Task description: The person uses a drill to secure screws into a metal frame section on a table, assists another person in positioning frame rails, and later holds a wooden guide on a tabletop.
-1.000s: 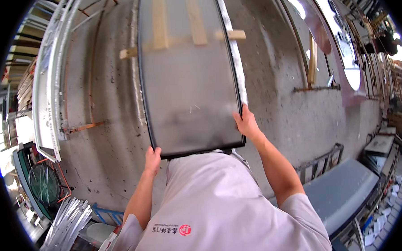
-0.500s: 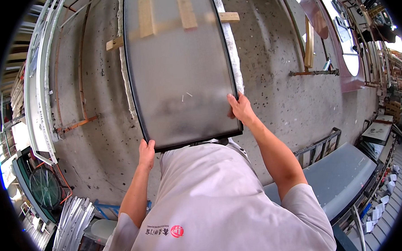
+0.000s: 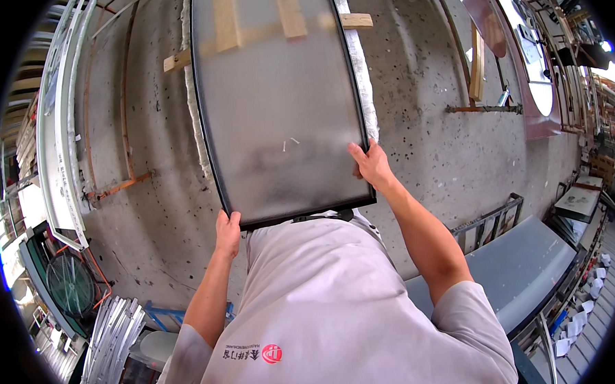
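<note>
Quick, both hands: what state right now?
Left hand: closed on the near-left corner of the black-framed translucent panel.
Right hand: closed on the panel's right edge, thumb on top.

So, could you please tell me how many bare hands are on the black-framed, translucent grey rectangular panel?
2: the left hand grips the near-left corner of the panel; the right hand holds its right edge. Its far end, out of frame, could hide others.

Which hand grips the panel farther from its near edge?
The right hand, partway along the panel; the left hand grips its near left corner.
</note>
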`<state>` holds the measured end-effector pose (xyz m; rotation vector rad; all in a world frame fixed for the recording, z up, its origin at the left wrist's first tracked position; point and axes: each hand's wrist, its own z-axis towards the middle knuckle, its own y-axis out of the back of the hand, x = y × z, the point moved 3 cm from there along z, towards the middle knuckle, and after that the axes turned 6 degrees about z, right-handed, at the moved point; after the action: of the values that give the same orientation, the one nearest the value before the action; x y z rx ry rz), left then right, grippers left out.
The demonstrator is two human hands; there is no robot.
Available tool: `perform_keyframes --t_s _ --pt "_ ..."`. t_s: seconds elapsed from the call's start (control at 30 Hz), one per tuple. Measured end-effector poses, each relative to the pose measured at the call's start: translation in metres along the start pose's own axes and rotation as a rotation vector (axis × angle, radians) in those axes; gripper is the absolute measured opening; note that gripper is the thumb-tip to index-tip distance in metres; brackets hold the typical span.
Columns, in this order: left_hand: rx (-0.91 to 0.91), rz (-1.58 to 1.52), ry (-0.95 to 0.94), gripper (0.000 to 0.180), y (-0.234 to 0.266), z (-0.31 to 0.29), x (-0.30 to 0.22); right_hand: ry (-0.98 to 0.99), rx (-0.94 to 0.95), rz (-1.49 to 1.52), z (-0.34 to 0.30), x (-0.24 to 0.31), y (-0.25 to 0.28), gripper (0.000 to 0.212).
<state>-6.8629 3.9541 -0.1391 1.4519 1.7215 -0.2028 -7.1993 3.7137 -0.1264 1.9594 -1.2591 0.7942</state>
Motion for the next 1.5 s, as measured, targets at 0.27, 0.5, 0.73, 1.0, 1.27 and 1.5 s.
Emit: perform_keyframes --t_s 0.27,0.5,0.73,1.0,1.27,1.5 --pt "-0.020 0.100 0.019 0.028 -0.001 -0.001 -0.004 0.141 -0.024 -0.209 0.015 -0.038 0.008 0.052" --pt "-0.042 0.116 -0.006 0.028 -0.001 0.000 0.001 0.156 0.001 -0.224 -0.012 -0.047 0.011 0.045" --pt "0.105 0.369 0.004 0.044 0.013 -0.013 -0.024 0.223 0.279 -0.312 -0.087 -0.016 0.024 0.060" --pt "0.128 0.624 -0.133 0.052 0.010 -0.027 -0.009 0.178 0.245 -0.678 -0.090 -0.034 0.026 0.068" --pt "0.035 0.556 -0.123 0.041 0.011 -0.022 -0.011 0.197 0.192 -0.713 -0.089 -0.048 0.028 0.054" --pt "0.074 0.606 -0.202 0.042 0.014 -0.028 -0.032 0.159 0.198 -0.738 -0.090 -0.042 0.028 0.050"
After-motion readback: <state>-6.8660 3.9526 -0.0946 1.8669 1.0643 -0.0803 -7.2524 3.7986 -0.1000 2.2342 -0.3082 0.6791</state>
